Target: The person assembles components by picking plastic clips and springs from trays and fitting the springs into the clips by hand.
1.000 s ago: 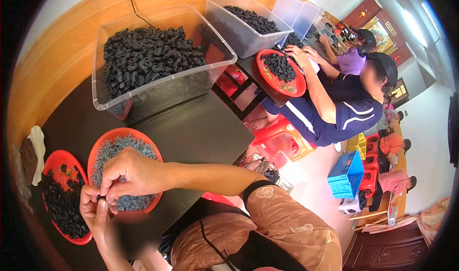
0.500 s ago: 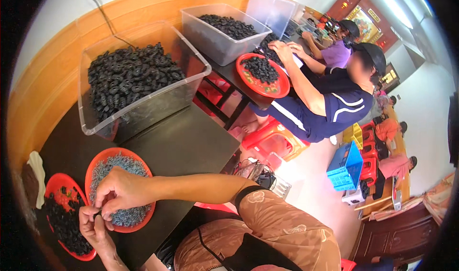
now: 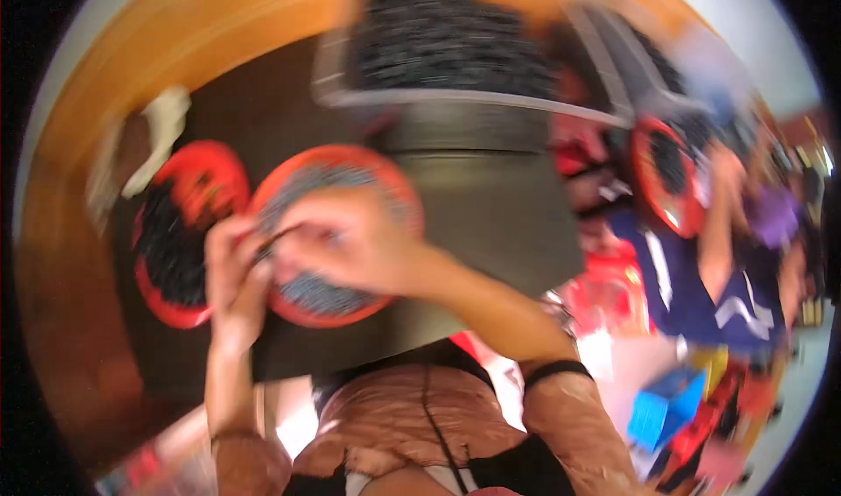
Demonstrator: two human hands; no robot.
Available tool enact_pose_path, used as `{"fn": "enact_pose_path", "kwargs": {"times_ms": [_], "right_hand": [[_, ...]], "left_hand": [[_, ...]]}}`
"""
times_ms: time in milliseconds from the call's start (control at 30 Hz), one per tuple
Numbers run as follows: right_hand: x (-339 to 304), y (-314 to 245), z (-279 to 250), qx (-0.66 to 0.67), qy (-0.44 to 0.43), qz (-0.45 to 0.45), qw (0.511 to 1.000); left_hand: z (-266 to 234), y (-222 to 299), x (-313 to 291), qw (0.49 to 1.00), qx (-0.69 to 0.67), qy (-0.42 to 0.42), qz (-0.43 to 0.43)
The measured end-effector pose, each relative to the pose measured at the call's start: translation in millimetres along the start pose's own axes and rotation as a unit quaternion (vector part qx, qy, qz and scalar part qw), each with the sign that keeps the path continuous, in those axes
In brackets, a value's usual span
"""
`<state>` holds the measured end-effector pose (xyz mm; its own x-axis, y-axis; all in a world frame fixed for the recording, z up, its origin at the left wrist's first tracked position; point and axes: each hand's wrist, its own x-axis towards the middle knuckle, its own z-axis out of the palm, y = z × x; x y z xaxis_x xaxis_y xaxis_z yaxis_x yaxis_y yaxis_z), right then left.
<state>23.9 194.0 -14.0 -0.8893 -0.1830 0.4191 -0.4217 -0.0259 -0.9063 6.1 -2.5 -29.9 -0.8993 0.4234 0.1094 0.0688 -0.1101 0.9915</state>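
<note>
My left hand [image 3: 233, 273] and my right hand [image 3: 346, 238] meet fingertip to fingertip, both closed in a pinch. Between them is a small black part [image 3: 265, 249], blurred and mostly covered by the fingers. Under my right hand stands a round orange-red plate [image 3: 405, 200] full of tiny blue-grey pieces [image 3: 326, 296]. Just left of my left hand, a second red plate [image 3: 219, 157] holds a heap of small black parts [image 3: 173, 253]. Both plates rest on the dark table [image 3: 491, 203].
A large clear tub [image 3: 473, 102] of black parts stands at the table's back, with another tub [image 3: 604, 36] to its right. A white cloth [image 3: 162, 137] lies far left. At right a co-worker's arm [image 3: 720, 225] is beside a red plate [image 3: 644, 181]; a red stool [image 3: 609, 286] and blue crate [image 3: 666, 408] stand beyond.
My view has swung left and down, so the plates, tubs and co-worker sit farther right and the picture is smeared. My hands stay pinched together by the plates.
</note>
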Motion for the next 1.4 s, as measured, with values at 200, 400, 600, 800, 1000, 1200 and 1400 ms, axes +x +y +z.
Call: {"fn": "enact_pose_path", "kwargs": {"times_ms": [200,400,600,800,1000,1200,1400], "right_hand": [[-3.8,-6.6,3.9,-0.040,0.009,0.024,0.999],[2.5,-3.2,6.6,-0.048,-0.016,0.059,0.997],[2.1,1.4,4.1,-0.099,-0.004,0.066,0.993],[1.6,-0.5,5.6,-0.088,-0.017,0.061,0.994],[2.5,2.0,7.0,-0.080,-0.018,0.070,0.994],[-0.3,2.5,7.3,0.002,-0.024,0.124,0.992],[-1.1,-24.7,8.7,0.022,-0.039,0.157,0.987]], "left_hand": [[-8.0,3.6,3.7,0.990,-0.093,-0.106,0.007],[-4.6,11.0,3.7,0.991,-0.068,-0.117,-0.010],[-5.9,10.7,4.0,0.993,0.037,-0.106,-0.046],[-5.0,13.6,1.8,0.994,-0.001,-0.103,-0.033],[-6.9,10.4,1.6,0.993,0.034,-0.108,-0.026],[-1.3,8.3,-0.6,0.987,0.122,-0.094,0.049],[0.3,10.1,-11.1,0.995,0.019,-0.095,0.035]]}}
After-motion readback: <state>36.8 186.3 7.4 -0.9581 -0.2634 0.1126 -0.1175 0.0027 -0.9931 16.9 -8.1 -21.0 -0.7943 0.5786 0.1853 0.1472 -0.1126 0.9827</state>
